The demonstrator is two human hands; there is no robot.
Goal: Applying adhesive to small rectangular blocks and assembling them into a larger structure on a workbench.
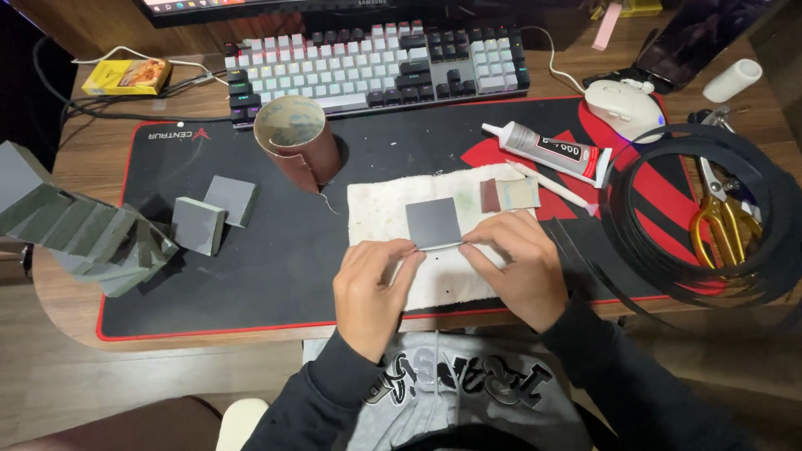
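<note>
Head view: left hand (373, 288) and right hand (511, 263) pinch the near edge of a grey square tile (433, 223) between closed fingertips. It lies flat on a white cloth (380, 209) atop the black desk mat (251, 250).

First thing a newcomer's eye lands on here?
Probably the grey square tile at centre, pinched at its near edge by the left hand and right hand over a white cloth. Next, the coil of black strip at right around yellow-handled scissors, then the stack of grey pieces at far left.
</note>
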